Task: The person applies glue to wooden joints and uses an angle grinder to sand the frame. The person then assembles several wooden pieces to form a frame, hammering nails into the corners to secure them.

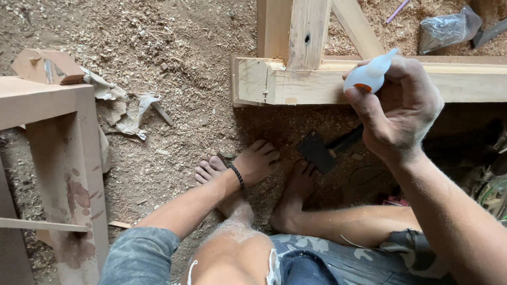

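Gripping a small white plastic squeeze bottle [370, 74] with an orange band, the right hand [397, 110] is closing all its fingers round the body, nozzle tipping up and to the right. That bottle is hovering just in front of the pale wooden frame [296, 81], near its jointed corner at the far side. Lower left, the left hand [257, 159], wearing a dark bead bracelet [236, 175], is resting with curled fingers on the bare feet, holding nothing. A black hammer head [316, 151] is lying on the sawdust-covered floor [175, 49] just right of that hand. A reddish wooden stand [48, 140] is sitting at the left edge.
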